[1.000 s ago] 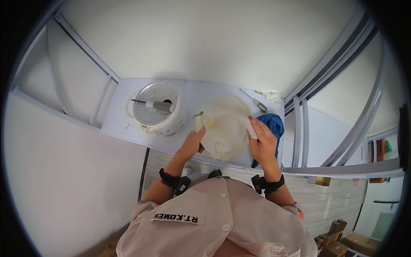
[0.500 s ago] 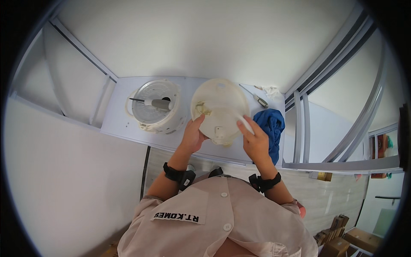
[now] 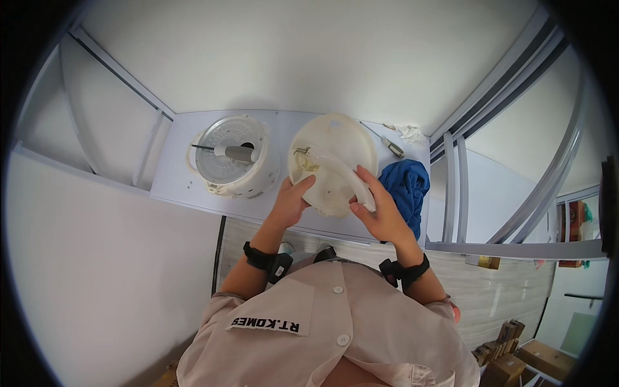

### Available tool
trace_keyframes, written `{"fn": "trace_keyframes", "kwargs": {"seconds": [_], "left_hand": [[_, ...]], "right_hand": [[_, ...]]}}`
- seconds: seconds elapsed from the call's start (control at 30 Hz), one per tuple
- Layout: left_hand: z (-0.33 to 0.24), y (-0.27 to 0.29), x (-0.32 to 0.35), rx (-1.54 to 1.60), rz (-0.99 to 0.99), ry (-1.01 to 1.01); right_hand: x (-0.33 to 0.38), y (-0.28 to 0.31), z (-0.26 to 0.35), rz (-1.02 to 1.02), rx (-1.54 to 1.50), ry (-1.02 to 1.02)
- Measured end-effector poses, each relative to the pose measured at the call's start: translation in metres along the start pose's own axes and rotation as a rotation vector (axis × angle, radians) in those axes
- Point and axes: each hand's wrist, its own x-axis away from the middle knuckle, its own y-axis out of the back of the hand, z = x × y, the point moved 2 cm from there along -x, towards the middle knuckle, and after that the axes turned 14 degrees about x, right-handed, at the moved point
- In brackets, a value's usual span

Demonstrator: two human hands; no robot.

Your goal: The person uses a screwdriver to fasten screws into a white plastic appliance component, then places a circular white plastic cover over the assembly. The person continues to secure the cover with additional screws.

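Note:
My left hand (image 3: 291, 203) grips the near left edge of a round cream plastic lid (image 3: 351, 138), thumb over its inner side. A few small parts (image 3: 305, 159), too small to name, sit toward the lid's left side. In my right hand (image 3: 389, 213) is a long curved white plastic strip (image 3: 345, 175), pinched at its near end and reaching across the lid. Left of the lid stands a white rice cooker body (image 3: 248, 188) with a metal disc on top. A grey-handled screwdriver (image 3: 237, 153) lies across that disc.
A second screwdriver (image 3: 392, 149) lies on the white table (image 3: 169, 173) right of the lid. Beside it are a blue cloth (image 3: 405, 187) and a crumpled white piece (image 3: 409, 133). A wall rises behind, metal frames (image 3: 454, 187) stand at the right, and cardboard boxes (image 3: 506, 372) sit below.
The white strip has swung inward and now lies diagonally over the lid. My right hand has closed in on its near end. The left hand stays at the lid's edge.

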Motion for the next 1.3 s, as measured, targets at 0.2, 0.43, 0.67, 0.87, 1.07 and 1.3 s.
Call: {"fn": "trace_keyframes", "kwargs": {"seconds": [0.2,0.43,0.67,0.87,1.07,1.3], "left_hand": [[0.005,0.015,0.002,-0.051,-0.016,-0.041],[-0.005,0.017,0.013,-0.343,0.054,-0.225],[-0.018,0.007,0.029,-0.400,0.148,-0.230],[-0.016,0.002,0.030,-0.489,0.217,-0.208],[-0.020,-0.013,0.031,-0.466,0.245,-0.198],[-0.020,-0.022,0.025,-0.435,0.250,-0.254]], "right_hand": [[-0.004,0.012,0.020,0.095,-0.088,-0.052],[-0.011,0.008,0.013,-0.165,0.237,0.112],[-0.008,-0.002,0.012,-0.166,0.347,0.128],[-0.005,-0.014,0.012,-0.144,0.384,0.159],[-0.007,-0.022,0.024,-0.098,0.283,0.067],[-0.024,-0.018,0.029,-0.185,0.266,0.168]]}}
